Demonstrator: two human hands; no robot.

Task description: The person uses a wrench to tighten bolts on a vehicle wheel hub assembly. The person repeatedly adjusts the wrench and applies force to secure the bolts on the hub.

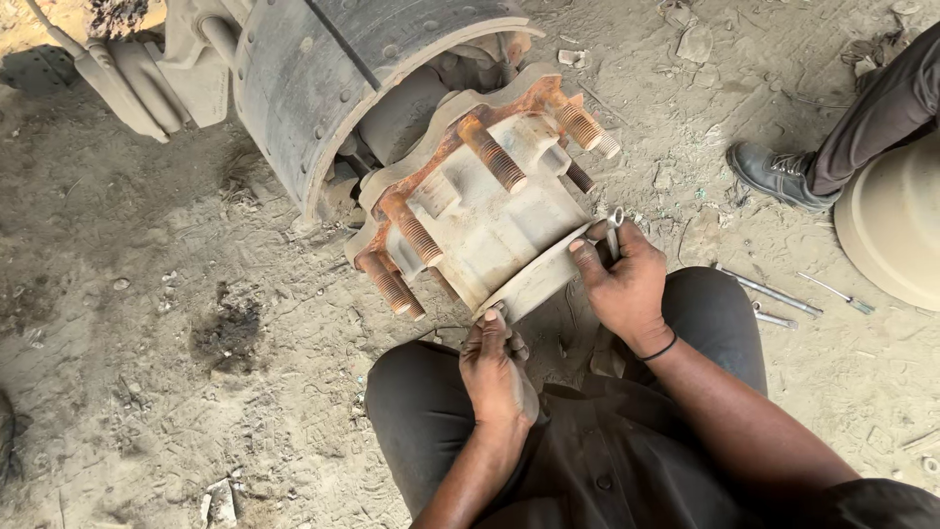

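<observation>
A grey wheel hub with several rusty threaded studs sticks out toward me from a brake shoe assembly. My left hand grips the lower rim of the hub's end cap. At the cap's upper right edge, my right hand presses on the rim and holds a small metal tool between its fingers. I am squatting on dirt ground in dark trousers.
Another person's shoe and trouser leg are at the upper right, beside a pale round drum. Metal rods and a screwdriver lie on the sandy ground to my right. A dark oil stain marks the dirt at left.
</observation>
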